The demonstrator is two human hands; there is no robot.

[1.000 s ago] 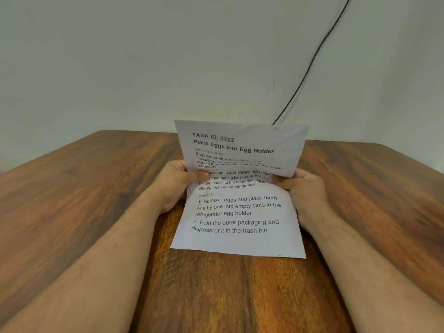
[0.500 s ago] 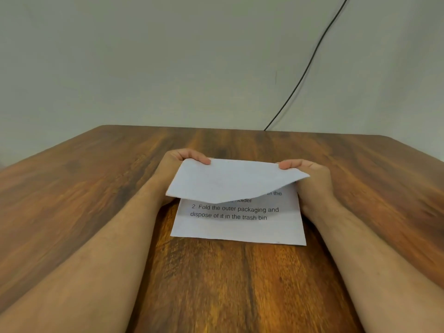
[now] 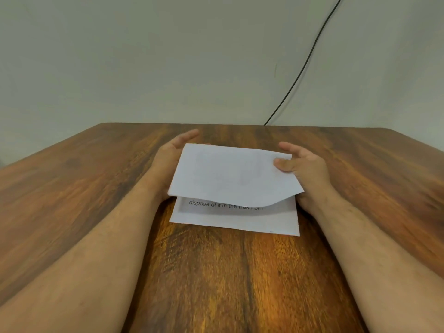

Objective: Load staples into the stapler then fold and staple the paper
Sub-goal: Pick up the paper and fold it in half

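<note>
Two hands, one half-folded sheet

Both hands hold the paper (image 3: 235, 174) on the tabletop (image 3: 72, 188). Its top half curls over the bottom half, one printed line showing. The right hand (image 3: 305, 171) has a thumb-pinch grip on the upper flap's edge. The left hand (image 3: 170, 157) sits beside the flap with fingers straight, loose.

Both bare forearms reached forward and converged on the paper (image 3: 230, 179), the left from the lower left, the right from the lower right. The left hand (image 3: 168, 159) lay at the paper's left edge, partly hidden beneath the folded-over flap, its fingers extended past the far corner. The right hand (image 3: 305, 169) sat at the paper's right edge, thumb pressed on top of the flap, fingers loosely curved beyond it.
</note>
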